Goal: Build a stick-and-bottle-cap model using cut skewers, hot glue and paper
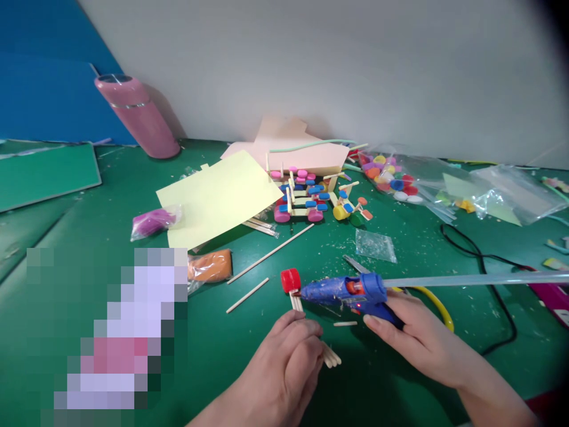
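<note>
My left hand [291, 359] is closed around a small bundle of wooden sticks [331, 357] lying side by side. At the far end of the bundle sits a red bottle cap [290, 280], on its side. My right hand [409, 326] grips a blue glue gun [342, 292], with a long clear glue stick [466, 279] coming out of its back. The gun's nozzle meets the sticks right beside the red cap. A short cut piece of stick [345, 324] lies between my hands. Scissors with a yellow handle [438, 305] are partly hidden behind the gun.
Small stick-and-cap models [306, 201] stand at the back, beside yellow paper [217, 196]. A bag of coloured caps [391, 175] lies back right, a black cord [489, 279] at right. Orange clay [211, 265], purple clay [153, 222] and a pink bottle [140, 118] are leftward.
</note>
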The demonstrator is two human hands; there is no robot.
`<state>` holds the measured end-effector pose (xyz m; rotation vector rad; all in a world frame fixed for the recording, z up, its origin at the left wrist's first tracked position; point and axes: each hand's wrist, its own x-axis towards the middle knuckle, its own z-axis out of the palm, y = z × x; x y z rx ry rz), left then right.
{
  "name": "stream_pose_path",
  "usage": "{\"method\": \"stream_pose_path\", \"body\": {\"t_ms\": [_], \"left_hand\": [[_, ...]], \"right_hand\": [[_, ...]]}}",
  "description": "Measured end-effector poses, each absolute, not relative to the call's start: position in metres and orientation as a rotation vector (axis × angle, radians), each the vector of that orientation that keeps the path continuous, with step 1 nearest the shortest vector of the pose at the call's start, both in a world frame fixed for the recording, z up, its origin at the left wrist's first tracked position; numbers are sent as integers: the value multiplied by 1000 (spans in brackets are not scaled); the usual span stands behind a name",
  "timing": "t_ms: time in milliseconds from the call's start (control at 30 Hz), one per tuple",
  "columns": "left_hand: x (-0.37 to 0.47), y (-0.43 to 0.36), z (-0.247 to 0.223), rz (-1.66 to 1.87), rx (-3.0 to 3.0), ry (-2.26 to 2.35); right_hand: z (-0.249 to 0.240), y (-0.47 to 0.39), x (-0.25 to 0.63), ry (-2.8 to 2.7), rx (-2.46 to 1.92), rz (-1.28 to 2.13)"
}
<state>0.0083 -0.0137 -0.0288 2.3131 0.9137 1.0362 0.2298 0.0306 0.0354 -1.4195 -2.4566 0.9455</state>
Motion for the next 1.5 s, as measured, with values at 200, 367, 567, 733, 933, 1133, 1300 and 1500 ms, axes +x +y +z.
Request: {"method": "stream_pose_path", "body": {"t_ms": [200, 367, 567, 733, 933, 1133, 1300, 1500], "left_hand": [[8, -13, -28, 1039, 2315, 901], [9, -13, -26, 1082, 2308, 915], [9, -11, -25, 1080, 2311, 907], [9, -13, -27, 1077, 2305, 916], [10, -13, -26, 1081, 2303, 909], [9, -13, -29, 1048, 2308, 912], [8, -14, -29, 1041, 2314, 895], [9, -13, -28, 1080, 2295, 897]], "right_hand": [[35, 32, 228, -2448, -1416, 935], [34, 32, 229, -2429, -1417, 915], [36, 32, 228, -2464, -1407, 916], [34, 32, 228, -2423, -1428, 911], [36, 31, 227, -2449, -1420, 921], [23, 30, 235, -2413, -1402, 899], [22, 30, 235, -2406, -1397, 919], [27, 29, 233, -2451, -1398, 913]]}}
